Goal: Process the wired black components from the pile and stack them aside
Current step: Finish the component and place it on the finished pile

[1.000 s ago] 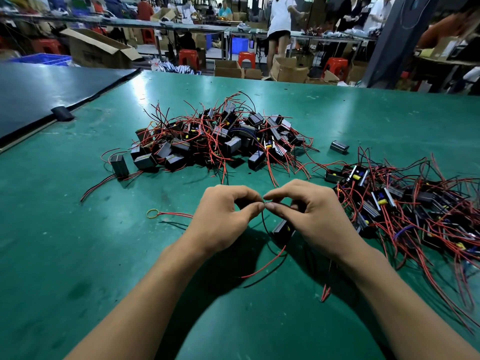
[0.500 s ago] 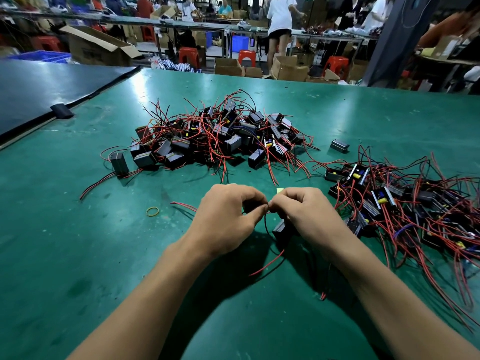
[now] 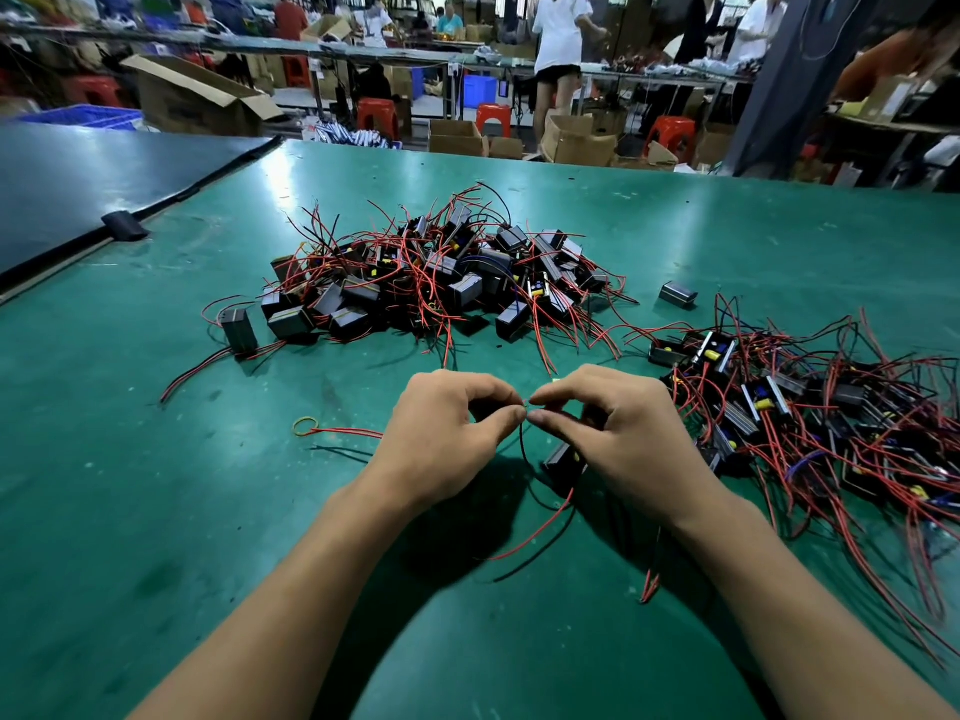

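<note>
Your left hand and right hand meet fingertip to fingertip, both pinching the thin black wire of 1 small black boxy component. It sits on the green table mat, just under your right palm. The big tangled pile of red-wired black blocks is beyond your hands, and a 2nd heap is on your right.

Pile ahead, heap to right, component seemingly beside heap.

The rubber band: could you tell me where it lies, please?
Head view: the band lies on the table, left of the left hand, at a red wire's tip.
</note>
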The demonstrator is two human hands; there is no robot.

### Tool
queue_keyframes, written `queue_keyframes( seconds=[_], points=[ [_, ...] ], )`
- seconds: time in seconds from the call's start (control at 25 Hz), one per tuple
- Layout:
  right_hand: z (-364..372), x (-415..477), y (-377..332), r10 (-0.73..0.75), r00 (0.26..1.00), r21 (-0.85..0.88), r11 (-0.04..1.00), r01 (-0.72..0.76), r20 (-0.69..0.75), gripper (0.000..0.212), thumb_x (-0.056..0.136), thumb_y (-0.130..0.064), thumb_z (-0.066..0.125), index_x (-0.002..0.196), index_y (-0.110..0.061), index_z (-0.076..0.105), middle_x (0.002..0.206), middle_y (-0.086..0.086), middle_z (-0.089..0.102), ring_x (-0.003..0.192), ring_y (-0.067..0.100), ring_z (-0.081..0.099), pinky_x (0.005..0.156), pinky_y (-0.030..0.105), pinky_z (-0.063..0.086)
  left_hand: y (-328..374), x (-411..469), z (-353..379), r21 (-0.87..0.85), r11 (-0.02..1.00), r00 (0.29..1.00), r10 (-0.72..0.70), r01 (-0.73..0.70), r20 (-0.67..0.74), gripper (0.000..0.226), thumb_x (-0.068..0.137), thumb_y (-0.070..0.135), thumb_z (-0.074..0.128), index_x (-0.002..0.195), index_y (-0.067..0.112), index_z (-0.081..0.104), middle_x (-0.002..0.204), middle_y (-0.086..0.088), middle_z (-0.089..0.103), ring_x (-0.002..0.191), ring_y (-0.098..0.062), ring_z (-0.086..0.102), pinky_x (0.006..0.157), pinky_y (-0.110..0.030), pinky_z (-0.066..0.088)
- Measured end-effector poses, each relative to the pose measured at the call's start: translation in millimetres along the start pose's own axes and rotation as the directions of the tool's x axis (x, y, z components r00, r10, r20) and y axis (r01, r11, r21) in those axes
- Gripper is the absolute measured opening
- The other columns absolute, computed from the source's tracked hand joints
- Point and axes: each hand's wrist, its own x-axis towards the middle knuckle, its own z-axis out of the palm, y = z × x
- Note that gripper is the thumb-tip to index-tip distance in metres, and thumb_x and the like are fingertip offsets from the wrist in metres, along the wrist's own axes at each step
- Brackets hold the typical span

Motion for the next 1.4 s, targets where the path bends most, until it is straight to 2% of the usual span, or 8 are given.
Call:
queue_keyframes(
  seconds=[0.2, 0.4, 0.56, 0.72, 0.88, 1.0, 1.28, 1.4],
  points=[
    [-1, 1, -5, 0.288, 0.953, 0.166, 0.939, -0.300, 0.091, 0.012, 0.088, -0.024, 0.076, 0.077, -0.023, 0.072, 0.064, -0.010, 0.066, 0.054, 0.005, 0.059, 0.054, 0.018, 0.044, 1, -2, 1, 0.029, 0.994, 0.994, 0.105, -0.105, -0.017, 0.007, 0.082, 0.027, 0.072, 0.082, 0.022, 0.076, 0.072, 0.006, 0.072, 0.070, -0.011, 0.066, 0.067, -0.035, 0.053],
    [0, 8, -15, 0.646, 0.623, 0.604, 0.299, -0.738, 0.441, 0.013, 0.089, -0.016, 0.067, 0.079, -0.008, 0.062, 0.056, -0.001, 0.050, 0.036, 0.009, 0.040, 0.035, 0.017, 0.026, 4, -1, 2, 0.044, 0.985, 0.985, 0.170, -0.169, -0.034, 0.008, 0.079, 0.027, 0.070, 0.081, 0.022, 0.076, 0.071, 0.006, 0.071, 0.067, -0.012, 0.065, 0.065, -0.036, 0.053],
    [-3, 2, -12, 0.509, 0.841, 0.471, 0.706, -0.529, 0.182, 0.010, 0.087, -0.020, 0.077, 0.090, -0.013, 0.070, 0.071, -0.003, 0.067, 0.040, 0.014, 0.057, 0.043, 0.020, 0.043, 1, 0, 0, -0.018, 0.999, 0.998, 0.048, -0.049, -0.034, 0.003, 0.083, 0.020, 0.075, 0.082, 0.019, 0.077, 0.073, 0.009, 0.073, 0.070, -0.004, 0.066, 0.072, -0.030, 0.053],
    [1, -2, -1, 0.065, 0.997, 0.080, 0.995, -0.063, -0.029, 0.015, 0.083, -0.016, 0.081, 0.098, -0.017, 0.076, 0.088, -0.006, 0.069, 0.056, 0.003, 0.055, 0.058, 0.009, 0.040, 2, 1, -3, -0.035, 0.999, 1.000, 0.016, -0.016, 0.007, 0.004, 0.084, 0.017, 0.075, 0.085, 0.015, 0.078, 0.073, 0.009, 0.073, 0.070, 0.000, 0.064, 0.070, -0.015, 0.047],
    [2, -3, 4, -0.036, 0.998, -0.016, 0.999, 0.035, -0.060, 0.009, 0.085, -0.017, 0.079, 0.093, -0.011, 0.078, 0.086, -0.003, 0.069, 0.072, -0.006, 0.057, 0.065, 0.007, 0.039, 4, 1, -6, -0.047, 0.999, 0.999, 0.005, -0.003, 0.044, 0.005, 0.084, 0.016, 0.075, 0.085, 0.014, 0.079, 0.072, 0.007, 0.073, 0.068, 0.001, 0.062, 0.066, -0.004, 0.038],
    [3, -2, -4, 0.153, 0.986, 0.087, 0.985, -0.147, -0.064, 0.005, 0.086, -0.022, 0.078, 0.082, -0.022, 0.076, 0.075, -0.010, 0.069, 0.062, -0.001, 0.058, 0.059, 0.009, 0.039, 5, 1, -5, -0.076, 0.997, 1.000, -0.006, 0.008, 0.028, 0.004, 0.083, 0.014, 0.075, 0.083, 0.014, 0.079, 0.071, 0.006, 0.073, 0.064, 0.006, 0.059, 0.065, -0.003, 0.036],
    [6, 7, -18, 0.654, 0.672, 0.599, 0.396, -0.696, 0.348, 0.012, 0.088, -0.009, 0.062, 0.078, -0.004, 0.059, 0.061, 0.005, 0.044, 0.036, 0.012, 0.036, 0.042, 0.020, 0.028, 4, -3, 4, 0.003, 0.996, 0.995, 0.092, -0.092, -0.032, 0.003, 0.081, 0.021, 0.075, 0.080, 0.021, 0.077, 0.071, 0.006, 0.073, 0.068, -0.010, 0.066, 0.069, -0.027, 0.052],
    [2, 5, -13, 0.628, 0.694, 0.574, 0.441, -0.690, 0.351, 0.019, 0.093, -0.018, 0.067, 0.082, -0.004, 0.067, 0.064, 0.000, 0.057, 0.036, 0.009, 0.039, 0.037, 0.016, 0.029, 1, -1, 5, -0.005, 0.997, 0.995, 0.080, -0.081, -0.062, 0.004, 0.081, 0.019, 0.072, 0.079, 0.020, 0.076, 0.069, 0.009, 0.071, 0.066, -0.002, 0.064, 0.065, -0.013, 0.046]
  ],
)
